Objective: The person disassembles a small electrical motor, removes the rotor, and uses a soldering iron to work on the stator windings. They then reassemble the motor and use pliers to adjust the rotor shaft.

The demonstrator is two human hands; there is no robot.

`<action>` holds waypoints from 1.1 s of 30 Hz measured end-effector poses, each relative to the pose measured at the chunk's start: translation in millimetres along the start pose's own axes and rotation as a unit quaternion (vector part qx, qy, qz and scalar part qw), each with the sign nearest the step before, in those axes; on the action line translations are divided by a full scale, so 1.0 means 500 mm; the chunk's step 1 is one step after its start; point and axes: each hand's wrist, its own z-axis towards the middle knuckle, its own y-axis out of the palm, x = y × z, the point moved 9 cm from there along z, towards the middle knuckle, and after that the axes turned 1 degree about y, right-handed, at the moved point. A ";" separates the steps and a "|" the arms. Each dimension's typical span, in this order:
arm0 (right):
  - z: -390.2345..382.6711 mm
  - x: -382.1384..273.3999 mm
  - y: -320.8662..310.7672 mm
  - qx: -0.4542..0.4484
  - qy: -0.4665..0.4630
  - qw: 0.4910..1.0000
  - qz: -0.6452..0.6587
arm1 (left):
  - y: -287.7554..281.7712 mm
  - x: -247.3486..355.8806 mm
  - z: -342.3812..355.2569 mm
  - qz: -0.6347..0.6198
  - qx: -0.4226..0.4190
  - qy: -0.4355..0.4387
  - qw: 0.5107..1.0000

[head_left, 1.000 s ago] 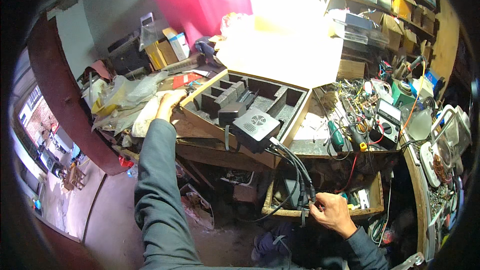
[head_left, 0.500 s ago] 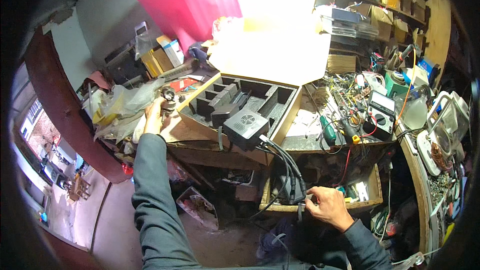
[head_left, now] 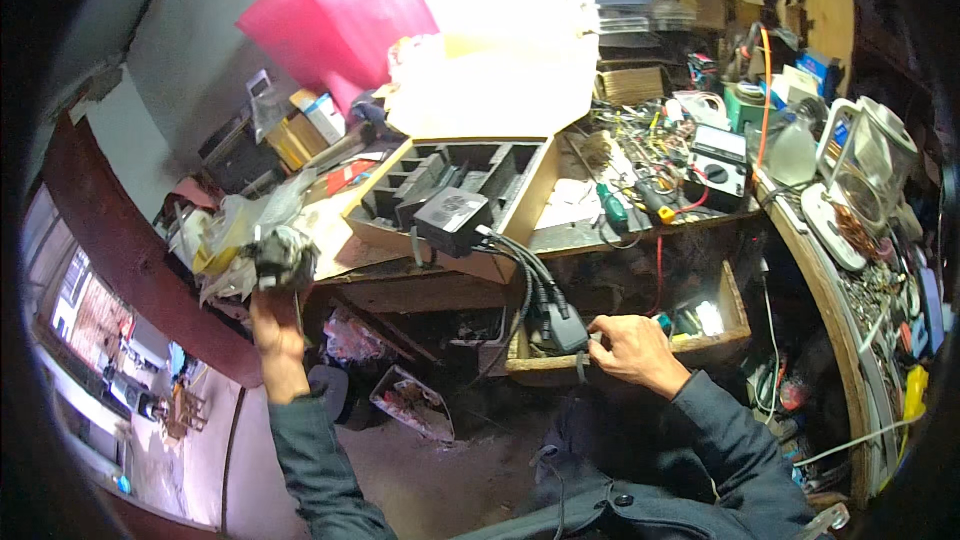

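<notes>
My left hand (head_left: 279, 334) is closed around a dark, bulky piece of equipment with pale parts (head_left: 284, 258), raised beside the left end of the bench; blur hides its exact kind. A thin rod or cord hangs down by the fingers. My right hand (head_left: 638, 352) is at the front edge of an open wooden drawer (head_left: 680, 346), thumb and fingers pinched together. Right against them is a black block with cables (head_left: 568, 330), and a grey strap hangs below it. Those cables lead up to a dark vented box (head_left: 452, 220) on the rim of a compartmented cardboard box (head_left: 528, 202).
Clear plastic bags (head_left: 240, 225) lie at the bench's left end. Right of the cardboard box are a green-handled screwdriver (head_left: 612, 208), a multimeter (head_left: 718, 165) and tangled wires. Below stands a bin of scraps (head_left: 412, 404). A side bench (head_left: 835, 340) curves along the right.
My left hand has drawn the dark equipment back toward me, off the bench area. My right hand stays pinched at the drawer front. The whole view has shifted.
</notes>
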 end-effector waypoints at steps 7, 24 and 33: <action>0.005 0.024 -0.009 -0.042 0.060 0.988 0.137 | 0.193 -0.041 -0.268 0.026 0.031 -0.013 0.999; 0.179 -0.003 -0.132 -0.152 0.147 0.848 0.486 | 0.535 -0.482 -0.494 0.058 -0.201 -0.272 0.939; 0.404 -0.022 -0.070 -0.095 0.165 0.893 0.407 | 0.486 -0.557 -0.371 0.281 -0.234 -0.106 0.925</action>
